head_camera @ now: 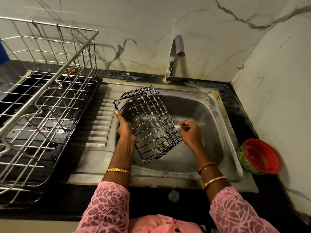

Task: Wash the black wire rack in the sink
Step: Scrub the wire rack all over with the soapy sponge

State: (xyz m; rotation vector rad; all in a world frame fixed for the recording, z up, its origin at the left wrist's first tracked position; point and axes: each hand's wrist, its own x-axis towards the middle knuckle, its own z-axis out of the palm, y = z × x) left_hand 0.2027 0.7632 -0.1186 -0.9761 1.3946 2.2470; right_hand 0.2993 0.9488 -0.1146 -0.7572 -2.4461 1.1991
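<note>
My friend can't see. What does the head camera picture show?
A left hand holds a soapy black rack over the sink while the right hand scrubs it. The tap is off; a red bowl sits right.

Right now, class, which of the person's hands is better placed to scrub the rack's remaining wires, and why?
The right hand: it pinches a small soapy scrubber against the black wire rack, while the left hand steadies the rack's side.
</note>
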